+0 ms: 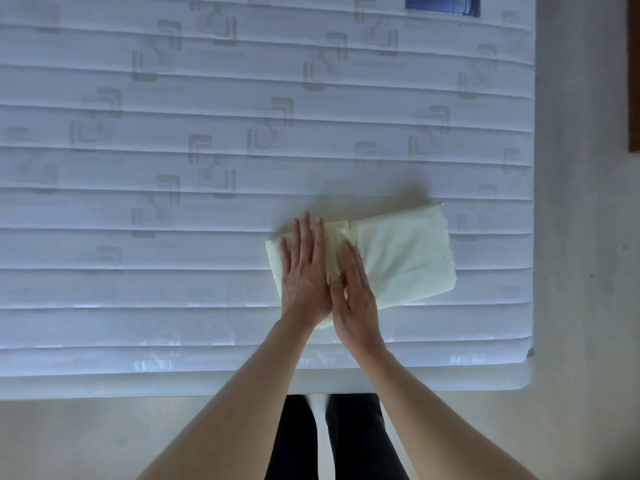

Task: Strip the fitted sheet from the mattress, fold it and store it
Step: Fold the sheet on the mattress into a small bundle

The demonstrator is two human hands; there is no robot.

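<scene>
Mattress (207, 98) fills nearly the whole view, bare and white, quilted in long horizontal bands with a faint square-ish pattern woven in. Up at the far edge sits a blue label (442, 4), partly cut off by the frame. Pale floor (581, 237) runs along the right side and along the near edge, and a dark brown strip of furniture (634, 74) pokes in at the far right; what it is cannot be told. Dark trousers (356, 438) show below the near mattress edge, the person standing right up against it.

Now the sheet (405, 254): pale yellow, folded down to a compact thick rectangle, lying on the mattress near its near-right corner, tilted a little off the quilting lines. A folded flap edge crosses it about a third of the way from its left end.

Both hands are flat on its left portion. Left hand (304, 271) lies palm down, fingers straight and together, pressing the left end. Right hand (353, 296) lies just beside it, touching it at the thumb side, fingers straight and angled up-left across the flap. Neither grasps anything; both are released and pressing. Bare forearms hide the sheet's near-left corner. The right two-thirds of the sheet lies uncovered and smooth.
</scene>
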